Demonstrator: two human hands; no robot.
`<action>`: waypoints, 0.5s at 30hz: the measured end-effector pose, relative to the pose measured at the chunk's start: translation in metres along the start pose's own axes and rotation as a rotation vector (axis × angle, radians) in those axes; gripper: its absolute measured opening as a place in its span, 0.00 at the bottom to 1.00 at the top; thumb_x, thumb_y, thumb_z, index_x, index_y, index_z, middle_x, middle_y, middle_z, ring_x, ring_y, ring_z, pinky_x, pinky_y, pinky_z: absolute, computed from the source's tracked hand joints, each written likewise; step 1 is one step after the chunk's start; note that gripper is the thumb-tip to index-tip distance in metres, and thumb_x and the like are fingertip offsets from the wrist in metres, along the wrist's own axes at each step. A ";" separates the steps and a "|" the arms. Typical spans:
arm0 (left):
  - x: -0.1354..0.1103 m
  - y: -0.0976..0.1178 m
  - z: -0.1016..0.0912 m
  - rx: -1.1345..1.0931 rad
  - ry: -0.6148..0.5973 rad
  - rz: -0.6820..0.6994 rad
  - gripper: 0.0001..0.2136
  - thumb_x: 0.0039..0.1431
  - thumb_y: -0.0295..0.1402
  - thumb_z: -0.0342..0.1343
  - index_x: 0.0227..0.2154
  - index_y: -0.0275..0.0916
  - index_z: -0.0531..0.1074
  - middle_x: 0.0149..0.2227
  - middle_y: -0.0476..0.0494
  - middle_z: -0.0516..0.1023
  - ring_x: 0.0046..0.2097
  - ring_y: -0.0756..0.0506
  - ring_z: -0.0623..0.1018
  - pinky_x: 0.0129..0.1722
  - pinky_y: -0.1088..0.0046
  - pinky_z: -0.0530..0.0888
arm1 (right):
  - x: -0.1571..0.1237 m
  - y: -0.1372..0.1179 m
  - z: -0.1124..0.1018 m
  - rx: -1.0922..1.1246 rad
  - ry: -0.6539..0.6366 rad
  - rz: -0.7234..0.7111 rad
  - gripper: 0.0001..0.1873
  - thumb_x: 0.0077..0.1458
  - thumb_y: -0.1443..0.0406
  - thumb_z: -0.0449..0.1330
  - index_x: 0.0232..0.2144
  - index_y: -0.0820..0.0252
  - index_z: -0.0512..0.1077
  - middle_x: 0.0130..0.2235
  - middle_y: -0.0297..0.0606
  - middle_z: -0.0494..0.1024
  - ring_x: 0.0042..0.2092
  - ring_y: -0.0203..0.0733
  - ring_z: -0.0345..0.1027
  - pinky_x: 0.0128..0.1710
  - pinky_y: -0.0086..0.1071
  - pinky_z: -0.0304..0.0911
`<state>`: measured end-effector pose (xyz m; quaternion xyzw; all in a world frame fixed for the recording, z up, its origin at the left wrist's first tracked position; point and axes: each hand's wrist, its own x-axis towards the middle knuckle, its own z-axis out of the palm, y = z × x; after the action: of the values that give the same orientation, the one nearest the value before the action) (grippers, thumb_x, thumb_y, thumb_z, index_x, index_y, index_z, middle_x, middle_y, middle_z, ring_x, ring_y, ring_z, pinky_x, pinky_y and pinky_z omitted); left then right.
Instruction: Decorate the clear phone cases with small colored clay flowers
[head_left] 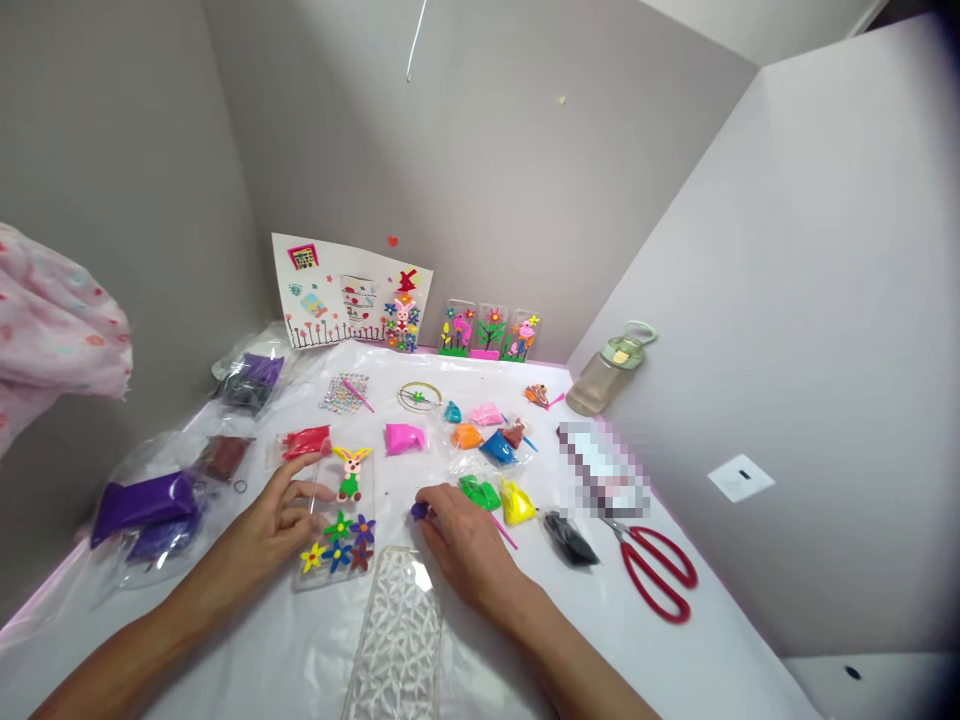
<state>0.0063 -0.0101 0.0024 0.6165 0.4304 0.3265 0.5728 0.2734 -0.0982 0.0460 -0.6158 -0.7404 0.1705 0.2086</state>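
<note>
A clear phone case (315, 577) lies in front of me, decorated with a clay rabbit (351, 474) in green and several clay flowers (338, 554) in different colours. My left hand (289, 510) grips the case along its left edge, fingers curled. To the right of it, my right hand (459, 540) pinches a small lump of purple clay (420, 511) just above the table. Between my forearms is a second case with a white web pattern (397, 640), partly cut off by the bottom of the view.
Bagged clay in pink (406, 438), green (478, 491), yellow (517, 502) and black (570, 538) surrounds the work. Red-handled scissors (660, 572) and a water bottle (609, 370) stand right. Purple clay packs (146, 507) lie left; decorated cases (491, 331) lean on the wall.
</note>
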 end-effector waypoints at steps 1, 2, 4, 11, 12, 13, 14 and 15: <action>0.000 -0.002 -0.002 0.070 0.011 0.012 0.34 0.62 0.48 0.61 0.67 0.47 0.58 0.49 0.41 0.76 0.36 0.45 0.80 0.40 0.66 0.77 | -0.001 -0.002 -0.002 0.032 0.005 -0.013 0.19 0.63 0.76 0.55 0.54 0.59 0.70 0.49 0.45 0.76 0.48 0.44 0.71 0.46 0.36 0.64; 0.001 -0.004 -0.004 0.137 0.022 0.025 0.32 0.62 0.48 0.60 0.66 0.46 0.60 0.49 0.41 0.77 0.35 0.45 0.78 0.39 0.67 0.76 | -0.002 -0.004 -0.004 0.062 0.003 -0.034 0.21 0.62 0.77 0.54 0.55 0.59 0.70 0.50 0.45 0.76 0.48 0.44 0.71 0.47 0.36 0.65; 0.001 -0.005 -0.006 0.244 0.028 0.046 0.30 0.62 0.50 0.58 0.64 0.46 0.64 0.48 0.40 0.78 0.35 0.45 0.78 0.38 0.68 0.75 | -0.003 -0.007 -0.006 0.106 -0.024 -0.072 0.23 0.61 0.78 0.53 0.55 0.58 0.71 0.51 0.44 0.74 0.49 0.43 0.72 0.49 0.35 0.66; 0.004 -0.007 -0.016 0.349 0.061 0.038 0.34 0.58 0.53 0.59 0.66 0.46 0.66 0.40 0.45 0.81 0.31 0.43 0.77 0.36 0.69 0.73 | -0.007 -0.018 -0.001 0.078 -0.200 -0.230 0.18 0.62 0.75 0.55 0.52 0.58 0.72 0.51 0.43 0.78 0.51 0.44 0.72 0.52 0.35 0.68; 0.005 -0.009 -0.019 0.349 0.070 0.033 0.34 0.57 0.53 0.60 0.65 0.46 0.67 0.41 0.44 0.81 0.34 0.42 0.78 0.37 0.68 0.73 | -0.007 -0.019 -0.002 0.068 -0.221 -0.252 0.18 0.62 0.75 0.56 0.52 0.58 0.72 0.51 0.42 0.78 0.50 0.44 0.73 0.52 0.34 0.68; 0.007 -0.010 -0.021 0.347 0.082 0.030 0.34 0.56 0.53 0.60 0.64 0.46 0.68 0.41 0.44 0.82 0.36 0.40 0.80 0.38 0.68 0.73 | -0.007 -0.020 -0.004 0.061 -0.240 -0.267 0.18 0.61 0.75 0.56 0.51 0.58 0.72 0.50 0.42 0.79 0.50 0.44 0.73 0.52 0.34 0.68; 0.007 -0.011 -0.023 0.346 0.094 0.029 0.34 0.56 0.53 0.61 0.64 0.47 0.68 0.40 0.44 0.82 0.37 0.39 0.80 0.38 0.67 0.74 | -0.008 -0.021 -0.007 0.058 -0.260 -0.278 0.18 0.60 0.75 0.57 0.51 0.58 0.73 0.49 0.42 0.79 0.49 0.43 0.73 0.51 0.33 0.68; 0.008 -0.011 -0.024 0.348 0.102 0.031 0.34 0.56 0.54 0.61 0.63 0.47 0.69 0.38 0.44 0.81 0.36 0.39 0.80 0.37 0.67 0.73 | -0.008 -0.022 -0.011 0.062 -0.281 -0.284 0.17 0.60 0.75 0.57 0.50 0.58 0.73 0.49 0.42 0.79 0.49 0.43 0.73 0.51 0.33 0.68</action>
<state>-0.0140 0.0070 -0.0060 0.6954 0.4992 0.2868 0.4301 0.2616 -0.1104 0.0655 -0.4684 -0.8361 0.2464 0.1443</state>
